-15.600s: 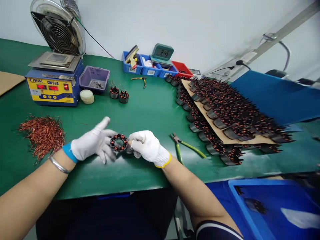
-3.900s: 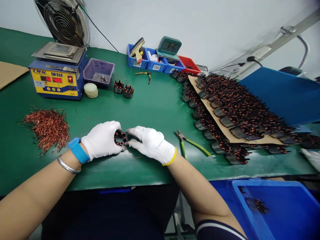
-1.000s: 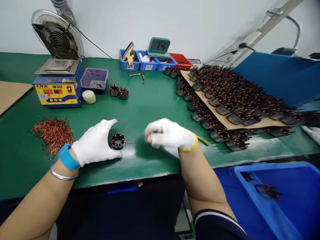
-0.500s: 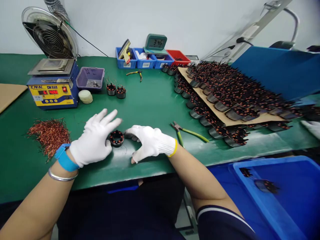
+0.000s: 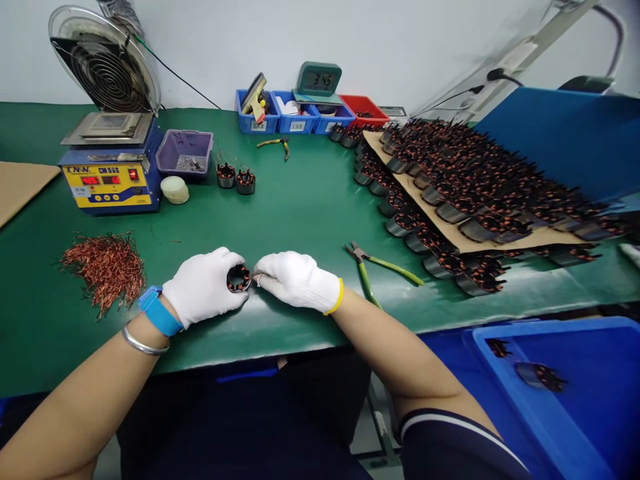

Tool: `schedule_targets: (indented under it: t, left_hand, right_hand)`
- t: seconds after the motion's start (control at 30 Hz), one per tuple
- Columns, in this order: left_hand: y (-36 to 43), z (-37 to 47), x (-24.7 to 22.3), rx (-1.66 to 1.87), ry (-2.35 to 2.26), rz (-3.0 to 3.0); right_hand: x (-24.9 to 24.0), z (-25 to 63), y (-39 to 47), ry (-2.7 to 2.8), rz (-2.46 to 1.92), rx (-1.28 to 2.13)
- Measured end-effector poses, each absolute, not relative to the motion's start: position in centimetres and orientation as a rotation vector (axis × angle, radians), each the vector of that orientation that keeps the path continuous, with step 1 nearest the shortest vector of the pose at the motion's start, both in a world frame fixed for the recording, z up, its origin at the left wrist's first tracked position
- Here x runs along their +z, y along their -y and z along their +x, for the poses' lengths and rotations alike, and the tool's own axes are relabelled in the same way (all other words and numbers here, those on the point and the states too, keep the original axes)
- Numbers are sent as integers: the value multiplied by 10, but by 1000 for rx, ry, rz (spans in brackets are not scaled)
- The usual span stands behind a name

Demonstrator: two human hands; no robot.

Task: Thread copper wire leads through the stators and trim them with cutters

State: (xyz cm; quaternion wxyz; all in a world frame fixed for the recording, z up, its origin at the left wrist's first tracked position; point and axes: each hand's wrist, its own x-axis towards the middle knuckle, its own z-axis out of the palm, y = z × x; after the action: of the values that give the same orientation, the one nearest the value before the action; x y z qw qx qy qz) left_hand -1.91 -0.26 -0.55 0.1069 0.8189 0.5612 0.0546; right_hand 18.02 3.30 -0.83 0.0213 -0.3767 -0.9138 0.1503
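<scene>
Green worktop (image 5: 300, 213), wound rings (image 5: 475, 180) toward its right edge, copper wire heap (image 5: 107, 270) toward its left, left hand (image 5: 200, 288) curled, right hand (image 5: 295, 279) with fingertips pressed together, contents too small to tell, green-handled pliers (image 5: 361, 255) near the front edge, single ring (image 5: 240, 288) gripped by the left hand

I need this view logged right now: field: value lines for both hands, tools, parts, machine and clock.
Left hand: gloved, holding a ring at the table's near side
Right hand: gloved, fingertips pinched together at the ring's right edge; any wire between them is too small to tell
Near tool: green pliers, right of the right hand
Far tool: yellow pliers, in front of the blue bins
Scrap: wire pile, left
Stock: stack, right, layered over cardboard
Machine: displays lit red
Clock: 3:45
</scene>
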Motion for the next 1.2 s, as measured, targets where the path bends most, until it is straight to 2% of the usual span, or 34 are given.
schedule_targets:
  t: [0.17,0.27,0.37,0.5,0.63,0.73,0.83,0.93,1.07,1.2]
  left_hand:
    - [1,-22,-6,123,-1791,2319]
    - [0,-21,-7,122,-1850,2278]
    - [0,-18,-7,123,-1900,2232]
    - [3,-16,-7,118,-1906,2233]
    - [3,-17,-7,105,-1938,2259]
    - [4,-17,-7,85,-1998,2222]
    - [5,-15,-6,66,-2057,2155]
    - [6,-12,-3,84,-2051,2079]
    - [4,-25,6,190,-1915,2056]
    - [1,-50,16,75,-1686,1993]
  right_hand:
    - [0,206,-52,2594,-1390,440]
    - [-4,200,-48,2492,-1080,245]
    - [-14,176,-34,2653,-835,-16]
    - [-20,155,-26,2906,-988,-266]
    - [-10,181,-41,2882,-1248,-392]
    - [-1,208,-51,2636,-1416,-343]
    - [-1,206,-49,2527,-1154,-168]
    - [-13,179,-41,2659,-906,-116]
    - [-26,162,-41,2799,-975,-145]
    - [-20,180,-40,2602,-812,-59]
